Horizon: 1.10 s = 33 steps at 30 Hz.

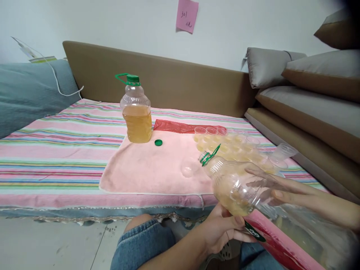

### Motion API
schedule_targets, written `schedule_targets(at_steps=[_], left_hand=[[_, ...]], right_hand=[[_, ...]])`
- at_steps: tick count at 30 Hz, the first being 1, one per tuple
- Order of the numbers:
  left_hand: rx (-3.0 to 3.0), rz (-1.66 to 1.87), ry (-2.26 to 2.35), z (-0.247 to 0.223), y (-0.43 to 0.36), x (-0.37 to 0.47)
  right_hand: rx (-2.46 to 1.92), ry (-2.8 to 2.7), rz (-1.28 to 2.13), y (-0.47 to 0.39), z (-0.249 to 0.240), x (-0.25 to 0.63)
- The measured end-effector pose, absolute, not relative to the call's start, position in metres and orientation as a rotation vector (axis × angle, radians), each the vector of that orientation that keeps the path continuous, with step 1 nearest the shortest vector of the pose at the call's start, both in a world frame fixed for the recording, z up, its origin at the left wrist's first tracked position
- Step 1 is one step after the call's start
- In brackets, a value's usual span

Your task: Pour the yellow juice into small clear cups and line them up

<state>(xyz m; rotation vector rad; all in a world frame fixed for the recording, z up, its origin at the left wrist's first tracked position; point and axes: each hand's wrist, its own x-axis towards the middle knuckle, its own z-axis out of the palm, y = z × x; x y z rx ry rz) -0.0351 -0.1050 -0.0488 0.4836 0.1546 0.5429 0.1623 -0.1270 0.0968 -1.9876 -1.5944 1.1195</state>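
Note:
A large clear plastic bottle [234, 176] lies tilted across my lap, its uncapped mouth with a green ring handle pointing left. Some yellowish liquid shows inside. My left hand [222, 230] grips the bottle from below, near its red label. From the right, my right hand [281, 189] holds its upper side. Just left of the bottle's mouth stands a small clear cup [189, 168] that looks empty. Behind the bottle, several cups [225, 140] with yellowish liquid stand in rows, partly hidden by it. A green cap [158, 143] rests on the pink cloth [146, 165].
A second bottle [137, 116], capped and partly filled with amber liquid, stands upright at the back left. Behind the cups lies a red plastic bag [177, 126]. Stacked clear cups [284, 152] lean at the right, beside piled cushions [315, 101]. The striped bed sheet [70, 150] lies underneath.

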Motion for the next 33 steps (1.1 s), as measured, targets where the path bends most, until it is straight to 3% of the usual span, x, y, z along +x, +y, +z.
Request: schedule_targets(at_steps=[33], left_hand=[[0.358,0.566,0.078,-0.048,-0.108,-0.029]], right_hand=[[-2.122,-1.769,1.175,-0.105,0.108,0.174]])
